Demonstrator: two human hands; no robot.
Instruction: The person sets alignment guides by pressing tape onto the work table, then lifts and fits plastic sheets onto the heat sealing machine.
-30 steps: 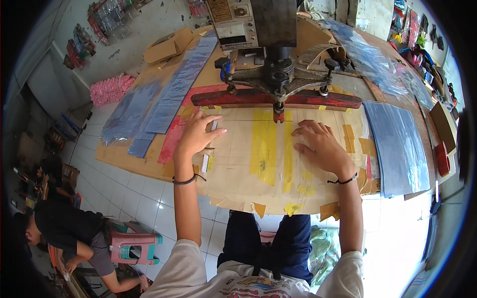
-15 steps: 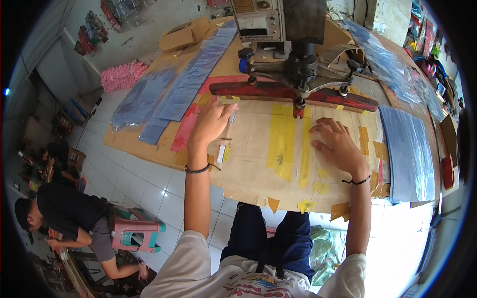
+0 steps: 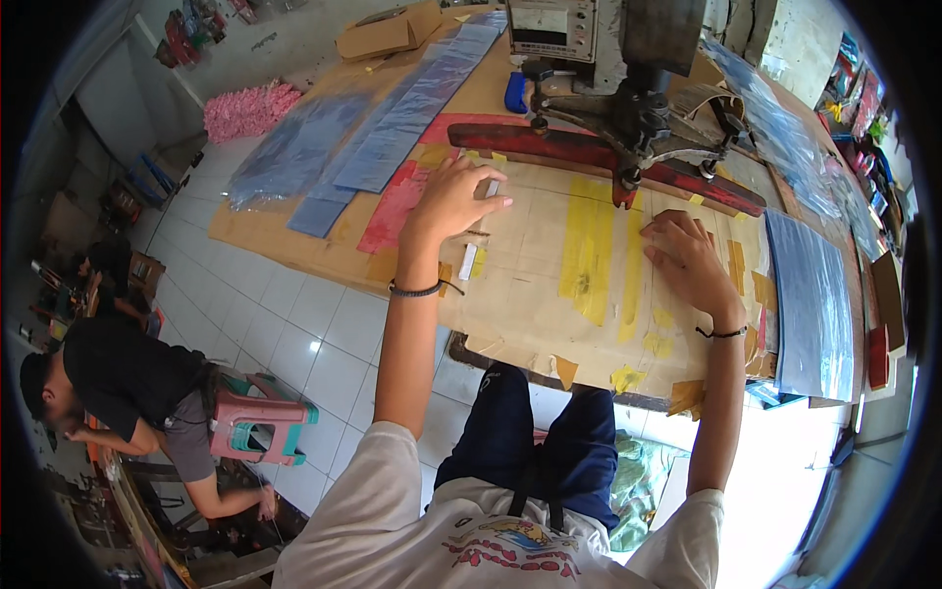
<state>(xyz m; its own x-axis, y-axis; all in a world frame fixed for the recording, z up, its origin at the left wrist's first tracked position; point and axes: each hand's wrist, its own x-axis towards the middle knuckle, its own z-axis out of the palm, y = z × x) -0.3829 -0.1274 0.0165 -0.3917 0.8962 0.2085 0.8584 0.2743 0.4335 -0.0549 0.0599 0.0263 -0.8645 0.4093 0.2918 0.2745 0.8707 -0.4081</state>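
My left hand [image 3: 453,203] rests at the far left part of a tan board [image 3: 520,285] with its thumb stretched away from the fingers; a small white strip [image 3: 494,187] shows by the thumb. Over the board's right part, my right hand [image 3: 690,263] lies with loosely bent fingers apart, touching the surface near yellow tape [image 3: 631,285]. Neither hand visibly grips anything. Just beyond both hands, a long red bar [image 3: 535,142] hangs from a dark metal press head [image 3: 640,123]. Whether it touches the board I cannot tell.
Stacked bluish plastic sheets [image 3: 810,304] lie right of the board, and more bluish sheets [image 3: 422,118] to the left. A control box [image 3: 552,29] and a cardboard box [image 3: 388,29] stand behind. At lower left, another person [image 3: 128,383] bends near stacked stools [image 3: 260,417].
The view has shifted, with the board and press appearing further right. My left thumb has spread wider. A dark edge now shows beneath the board's near left corner.
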